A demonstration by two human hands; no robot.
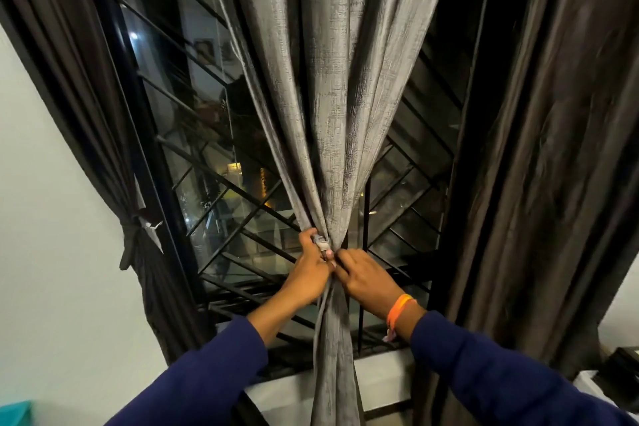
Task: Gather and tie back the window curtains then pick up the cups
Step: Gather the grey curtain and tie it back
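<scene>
A grey textured curtain [332,107] hangs in the middle of the window, gathered into a narrow bunch at its waist. A grey fabric tie [322,245] wraps that bunch, and a loose end of it hangs down on the left side. My left hand [309,273] grips the tie and the bunch from the left, thumb near the knot. My right hand [366,277] pinches the tie from the right, an orange band on its wrist. No cups are in view.
A dark brown curtain [135,252] on the left is tied back against the wall. Another dark curtain [539,183] hangs loose on the right. Black window bars [249,190] stand behind. A white sill [380,377] runs below, dark objects [619,373] at far right.
</scene>
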